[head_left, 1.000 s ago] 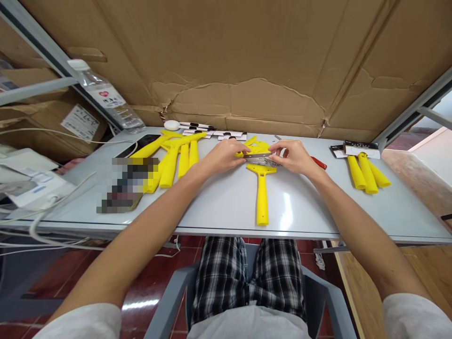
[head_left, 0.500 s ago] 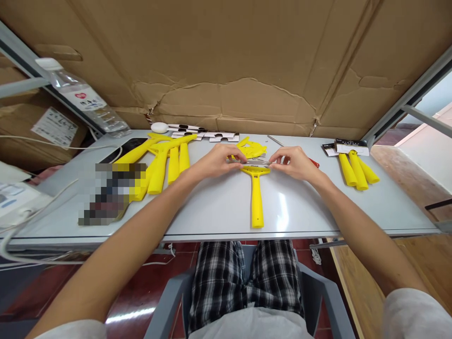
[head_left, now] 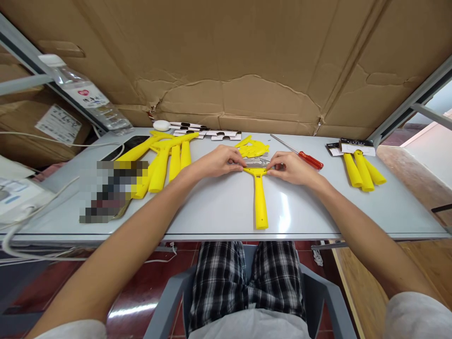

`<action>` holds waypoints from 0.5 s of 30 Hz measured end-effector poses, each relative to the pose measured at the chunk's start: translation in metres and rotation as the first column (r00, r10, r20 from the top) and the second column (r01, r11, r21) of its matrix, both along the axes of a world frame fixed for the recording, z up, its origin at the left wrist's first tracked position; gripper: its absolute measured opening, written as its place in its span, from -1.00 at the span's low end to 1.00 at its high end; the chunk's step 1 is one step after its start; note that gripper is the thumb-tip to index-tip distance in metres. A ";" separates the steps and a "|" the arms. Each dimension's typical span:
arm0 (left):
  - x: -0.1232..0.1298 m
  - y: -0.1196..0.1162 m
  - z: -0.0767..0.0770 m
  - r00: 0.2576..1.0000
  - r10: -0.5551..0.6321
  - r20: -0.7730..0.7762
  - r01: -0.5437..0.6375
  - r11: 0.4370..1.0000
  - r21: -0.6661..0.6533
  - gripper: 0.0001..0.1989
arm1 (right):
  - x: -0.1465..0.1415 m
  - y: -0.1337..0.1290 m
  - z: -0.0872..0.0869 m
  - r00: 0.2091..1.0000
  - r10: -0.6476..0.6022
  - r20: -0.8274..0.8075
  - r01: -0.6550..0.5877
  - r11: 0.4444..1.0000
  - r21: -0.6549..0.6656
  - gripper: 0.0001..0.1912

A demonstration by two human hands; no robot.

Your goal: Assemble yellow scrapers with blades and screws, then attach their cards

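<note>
A yellow plastic scraper [head_left: 260, 197] lies flat on the table, its handle toward me and its wide head away from me. Along the far edge of that head runs a thin metal blade [head_left: 255, 163]. My left hand [head_left: 225, 161] pinches at the left end of the blade and head, and my right hand [head_left: 291, 168] does the same at the right end. The fingertips partly cover both ends. Just beyond the blade is a small pile of flat yellow plastic pieces [head_left: 254, 149], with tiny metal bits near it.
A red-handled screwdriver [head_left: 310, 160] lies behind my right hand. Several yellow handles [head_left: 160, 169] are at the left, beside a pixelated patch. Carded yellow scrapers [head_left: 359, 172] lie at the right. A plastic bottle [head_left: 88, 96] leans by the frame; cardboard [head_left: 226, 56] closes off the back.
The blade has come down from my fingers' hold over the head onto its far edge. My right hand has turned lower, and the screwdriver now shows fully behind it. The view has shifted slightly.
</note>
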State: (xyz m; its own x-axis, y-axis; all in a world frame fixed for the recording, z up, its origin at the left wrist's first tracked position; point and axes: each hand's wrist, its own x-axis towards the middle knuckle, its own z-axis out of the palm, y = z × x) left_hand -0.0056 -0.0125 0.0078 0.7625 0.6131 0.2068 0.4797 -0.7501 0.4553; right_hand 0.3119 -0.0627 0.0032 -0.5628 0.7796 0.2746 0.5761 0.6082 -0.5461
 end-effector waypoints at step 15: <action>0.005 -0.002 -0.004 0.999 -0.027 0.033 0.026 1.000 0.008 -0.76 | -0.003 0.000 -0.007 0.998 -0.016 0.068 0.014 1.000 0.024 -0.75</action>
State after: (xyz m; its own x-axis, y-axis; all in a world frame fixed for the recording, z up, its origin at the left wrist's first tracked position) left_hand -0.0004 -0.0141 0.0039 0.7712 0.5910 0.2366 0.4443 -0.7658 0.4648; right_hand 0.3092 -0.0624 -0.0037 -0.5693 0.7818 0.2541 0.6204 0.6114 -0.4911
